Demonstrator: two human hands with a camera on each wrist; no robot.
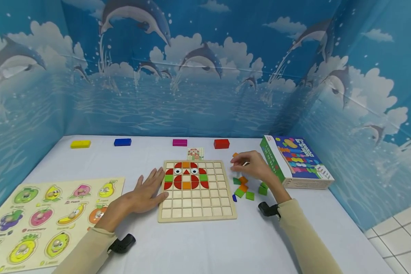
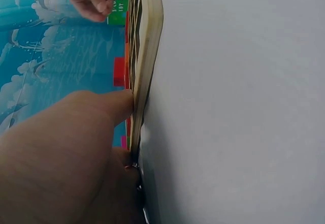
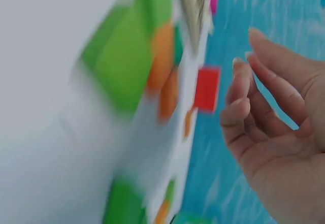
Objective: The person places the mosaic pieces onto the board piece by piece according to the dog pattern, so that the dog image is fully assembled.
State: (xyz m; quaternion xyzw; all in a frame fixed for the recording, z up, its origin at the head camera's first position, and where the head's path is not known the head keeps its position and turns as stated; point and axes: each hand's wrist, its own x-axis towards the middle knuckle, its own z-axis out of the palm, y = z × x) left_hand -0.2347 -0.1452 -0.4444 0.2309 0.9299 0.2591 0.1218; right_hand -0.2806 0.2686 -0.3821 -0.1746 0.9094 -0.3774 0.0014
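Note:
A wooden grid board lies in the middle of the white table, with a red, orange and green tile figure filling its upper rows. My left hand lies flat on the table, fingers straight, pressing against the board's left edge. My right hand hovers to the right of the board, above a scatter of loose green and orange tiles. In the right wrist view its fingers are loosely curled with nothing in the palm, and the tiles are blurred.
A small pattern card lies behind the board. Yellow, blue, magenta and red blocks line the far edge. A game box sits at right, a fruit puzzle at left.

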